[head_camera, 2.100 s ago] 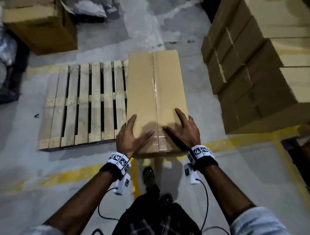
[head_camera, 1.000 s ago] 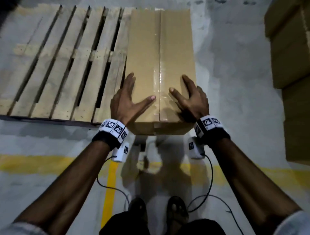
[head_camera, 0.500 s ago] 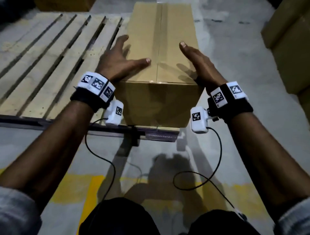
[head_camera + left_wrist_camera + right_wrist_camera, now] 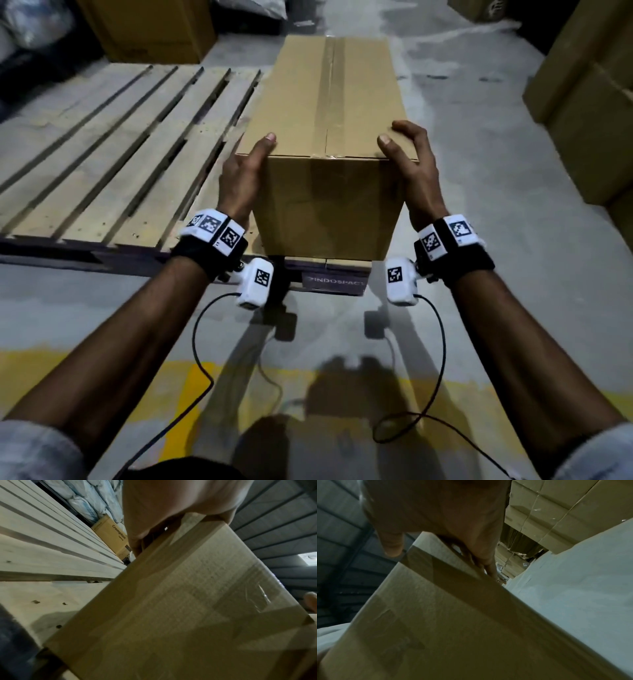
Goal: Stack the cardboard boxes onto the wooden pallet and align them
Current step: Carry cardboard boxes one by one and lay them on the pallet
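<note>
From the head view we see one long brown cardboard box with a taped top seam (image 4: 329, 144) lying on the right-hand strip of the pale slatted wooden pallet (image 4: 113, 164), its near end between our two hands. Our left hand (image 4: 239, 178) lies flat along the box's left side with the thumb over the top corner; our right hand (image 4: 414, 171) cups the right top corner, fingers bent over the edge. Neither lifts it; we judge this a squaring-up nudge. Everything left of our left hand is bare slats, so only the first box is placed. More brown cartons (image 4: 582, 96) stand beyond our right hand, well apart, and another carton (image 4: 150, 31) sits beyond the pallet's far edge.

In the left wrist view, the left palm (image 4: 171, 500) presses the box's side (image 4: 171, 615) near its top edge, fingers mostly straight, with pallet boards (image 4: 42, 547) just beside.

In the right wrist view, the right hand (image 4: 445, 513) curls over the box corner (image 4: 436, 615), thumb on top; stacked cartons (image 4: 556, 513) rise behind.

We judge the task barely begun: aligning this box, then many more to bring.
</note>
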A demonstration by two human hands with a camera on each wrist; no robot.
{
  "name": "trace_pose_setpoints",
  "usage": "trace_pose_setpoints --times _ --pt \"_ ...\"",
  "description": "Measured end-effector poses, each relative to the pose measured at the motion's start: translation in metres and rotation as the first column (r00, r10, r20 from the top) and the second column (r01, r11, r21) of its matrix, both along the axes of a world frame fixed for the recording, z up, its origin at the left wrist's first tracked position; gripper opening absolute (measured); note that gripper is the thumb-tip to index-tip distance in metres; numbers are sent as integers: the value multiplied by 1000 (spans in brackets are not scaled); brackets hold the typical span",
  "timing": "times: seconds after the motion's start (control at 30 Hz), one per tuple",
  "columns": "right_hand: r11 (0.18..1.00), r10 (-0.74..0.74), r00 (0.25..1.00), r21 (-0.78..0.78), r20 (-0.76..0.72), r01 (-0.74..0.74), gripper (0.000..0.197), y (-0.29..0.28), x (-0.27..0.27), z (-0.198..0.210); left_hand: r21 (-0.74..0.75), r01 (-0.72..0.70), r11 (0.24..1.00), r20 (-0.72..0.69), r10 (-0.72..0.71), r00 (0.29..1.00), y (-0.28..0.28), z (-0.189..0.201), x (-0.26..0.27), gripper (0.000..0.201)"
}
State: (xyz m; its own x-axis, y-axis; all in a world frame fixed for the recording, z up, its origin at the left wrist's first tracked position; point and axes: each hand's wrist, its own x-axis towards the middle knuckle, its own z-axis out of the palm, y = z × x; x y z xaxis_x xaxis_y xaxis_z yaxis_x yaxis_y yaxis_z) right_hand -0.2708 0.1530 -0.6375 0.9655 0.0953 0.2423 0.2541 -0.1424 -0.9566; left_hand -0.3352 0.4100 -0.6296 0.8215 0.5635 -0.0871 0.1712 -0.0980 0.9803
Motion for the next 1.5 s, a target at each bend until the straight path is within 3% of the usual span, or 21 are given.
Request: trace_pose_setpoints --times 0.17,0.3,0.4,0.5,0.77,1.07,1.3,1.5 --pt "999 -33 999 13 8 33 53 2 -14 -2 -42 -72 997 -10 72 997 -5 0 -8 111" --pt "999 -30 1000 28 4 30 54 4 -23 -3 -22 -92 995 10 92 996 -7 -4 -18 93" --pt "999 -31 999 29 -5 31 55 5 -26 -3 -33 -102 994 3 102 995 -7 -4 -20 106" --pt "999 -36 999 11 1 36 56 5 -27 -2 -3 -110 994 21 110 994 -7 -4 -20 96" --pt "999 -39 999 -28 10 39 56 5 -29 -2 11 -107 994 11 107 994 -4 -3 -21 112" --pt "998 -47 999 -51 15 48 56 7 -27 0 17 -105 994 -2 105 994 0 0 -15 109" --pt "997 -68 997 -42 26 69 57 7 -28 -5 -14 -51 999 9 51 999 -3 3 -17 79" --pt "996 -69 997 -51 26 70 57 5 -25 -7 -15 -84 996 33 84 996 -3 -2 -14 102"
